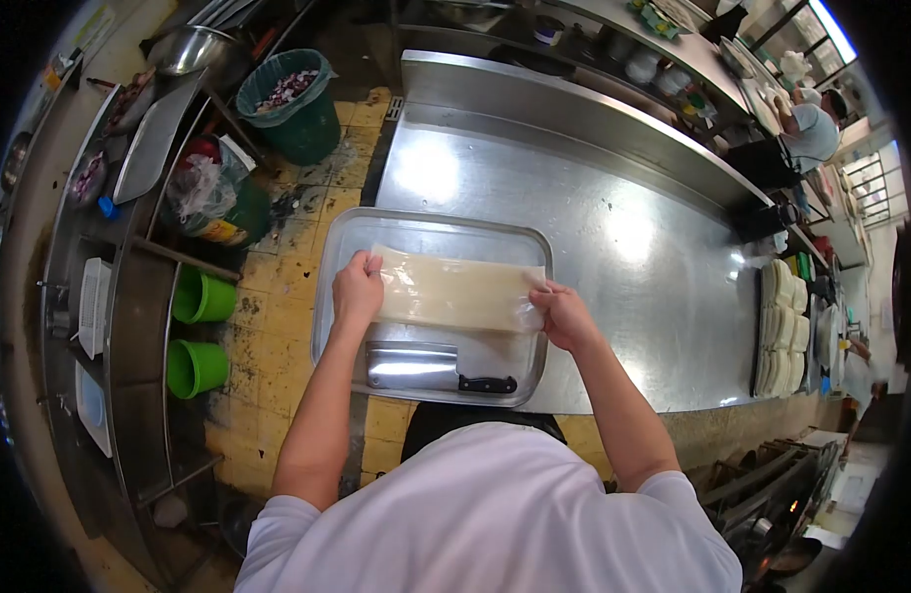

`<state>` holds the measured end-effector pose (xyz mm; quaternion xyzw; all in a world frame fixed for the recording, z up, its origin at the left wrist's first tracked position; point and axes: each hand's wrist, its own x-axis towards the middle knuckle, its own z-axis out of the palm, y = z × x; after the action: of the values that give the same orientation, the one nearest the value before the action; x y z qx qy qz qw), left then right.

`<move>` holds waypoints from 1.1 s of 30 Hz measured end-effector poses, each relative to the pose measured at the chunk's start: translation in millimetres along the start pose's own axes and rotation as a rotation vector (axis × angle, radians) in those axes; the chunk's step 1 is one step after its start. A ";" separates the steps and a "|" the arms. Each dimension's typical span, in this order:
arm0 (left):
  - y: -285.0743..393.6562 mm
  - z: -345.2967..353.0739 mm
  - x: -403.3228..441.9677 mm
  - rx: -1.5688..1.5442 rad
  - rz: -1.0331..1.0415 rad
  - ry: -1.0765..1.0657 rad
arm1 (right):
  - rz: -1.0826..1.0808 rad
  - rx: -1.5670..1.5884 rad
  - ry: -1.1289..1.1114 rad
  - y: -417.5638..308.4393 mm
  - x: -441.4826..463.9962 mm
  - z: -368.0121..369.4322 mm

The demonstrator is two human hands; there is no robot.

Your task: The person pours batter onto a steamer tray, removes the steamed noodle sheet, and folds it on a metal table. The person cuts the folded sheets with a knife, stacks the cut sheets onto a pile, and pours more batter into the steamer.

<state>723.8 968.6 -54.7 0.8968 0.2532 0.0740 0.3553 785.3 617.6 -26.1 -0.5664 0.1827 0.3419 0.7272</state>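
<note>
A long cream-coloured slab in clear plastic wrap (455,292) lies level over a metal tray (352,225); what the slab is made of I cannot make out. At its left end my left hand (358,292) grips the edge, thumb on top. The other end is pinched in my right hand (566,314), where the plastic is wrinkled. Whether the slab rests on the tray or is raised a little, I cannot tell. Nearer my body, a cleaver (413,367) with a black handle lies flat in the tray.
The tray sits on a steel worktable (653,326) with a raised back edge (574,109). Stacked foam boxes (782,331) stand at its right end. To the left are a lined green bin (302,124), green buckets (201,368) and shelving. Another person (809,133) is far right.
</note>
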 end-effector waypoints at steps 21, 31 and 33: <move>-34.9 -11.7 -50.0 0.099 -0.212 -0.171 | -0.463 -0.856 0.265 50.0 -29.7 -25.5; 1.6 -28.3 -116.8 -0.015 -0.093 0.006 | -0.845 -1.744 -0.271 122.3 -58.4 34.2; 21.5 -30.2 -140.6 -0.057 -0.092 -0.013 | -0.854 -1.834 -0.334 130.8 -56.2 39.2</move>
<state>602.0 902.2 -11.3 0.8741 0.2897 0.0588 0.3853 649.2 654.8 -69.3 -0.8675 -0.4695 0.1368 0.0915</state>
